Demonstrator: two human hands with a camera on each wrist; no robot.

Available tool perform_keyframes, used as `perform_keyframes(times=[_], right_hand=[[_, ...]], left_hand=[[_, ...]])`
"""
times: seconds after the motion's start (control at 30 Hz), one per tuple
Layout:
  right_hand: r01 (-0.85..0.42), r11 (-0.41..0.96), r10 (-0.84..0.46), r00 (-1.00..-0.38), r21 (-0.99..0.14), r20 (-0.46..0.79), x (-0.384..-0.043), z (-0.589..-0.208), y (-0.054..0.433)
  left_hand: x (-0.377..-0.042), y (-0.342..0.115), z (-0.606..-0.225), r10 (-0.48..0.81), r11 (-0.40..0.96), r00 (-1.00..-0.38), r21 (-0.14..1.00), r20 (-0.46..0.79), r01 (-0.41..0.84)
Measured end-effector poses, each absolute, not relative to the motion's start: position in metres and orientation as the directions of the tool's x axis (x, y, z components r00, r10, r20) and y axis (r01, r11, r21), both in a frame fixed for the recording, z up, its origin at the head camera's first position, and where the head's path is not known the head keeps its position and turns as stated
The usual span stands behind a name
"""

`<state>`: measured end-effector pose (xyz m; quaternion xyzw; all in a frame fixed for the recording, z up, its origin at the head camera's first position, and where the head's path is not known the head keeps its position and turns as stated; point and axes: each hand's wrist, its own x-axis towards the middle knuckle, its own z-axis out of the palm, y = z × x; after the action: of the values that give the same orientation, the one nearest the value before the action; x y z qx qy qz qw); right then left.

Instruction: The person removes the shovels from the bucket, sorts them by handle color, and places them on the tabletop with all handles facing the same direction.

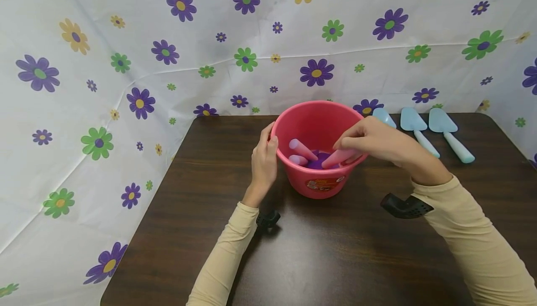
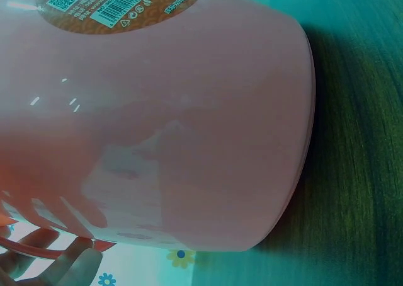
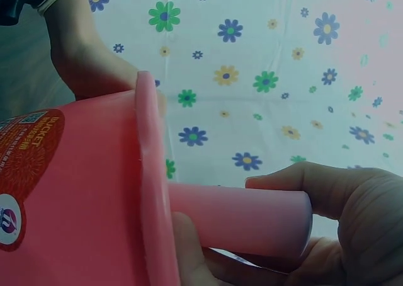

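A pink bucket point(image 1: 308, 180) stands upright on the dark wooden table. At its left rim, my left hand point(image 1: 264, 161) grips the edge; its fingertips show at the lower left of the left wrist view. Over the right side of the rim, my right hand point(image 1: 377, 142) holds a thick pink handle point(image 3: 242, 218) between thumb and fingers. The handle slants down into the bucket, and what it joins is mostly hidden. Two other pink handles point(image 1: 303, 149) lean inside on the left. Something purple point(image 1: 319, 161) lies at the bottom, partly covered.
Three light blue trowels point(image 1: 444, 124) lie side by side at the back right, the leftmost partly behind my right hand. A white flowered cloth point(image 1: 189, 82) hangs behind and left of the table point(image 1: 201, 180). Black wrist devices point(image 1: 404, 206) are on both sleeves.
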<state>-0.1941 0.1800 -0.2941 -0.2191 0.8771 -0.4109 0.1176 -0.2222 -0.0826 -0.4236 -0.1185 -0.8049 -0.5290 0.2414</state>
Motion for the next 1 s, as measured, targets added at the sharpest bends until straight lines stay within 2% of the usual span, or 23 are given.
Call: perform_keyframes(times=[0.67,1.0], right_hand=[[-0.224,0.552,-0.408,-0.913,-0.803,-0.026,-0.19,-0.289,0.194],[-0.242,0.534,-0.397,-0.918,-0.81,0.013,-0.189,-0.283,0.207]], left_hand=[[-0.222,-0.083,-0.424,-0.069,0.419,-0.857,0.795,0.511,0.44],[-0.222,-0.083,-0.423,-0.074,0.419,-0.86,0.798,0.506,0.433]])
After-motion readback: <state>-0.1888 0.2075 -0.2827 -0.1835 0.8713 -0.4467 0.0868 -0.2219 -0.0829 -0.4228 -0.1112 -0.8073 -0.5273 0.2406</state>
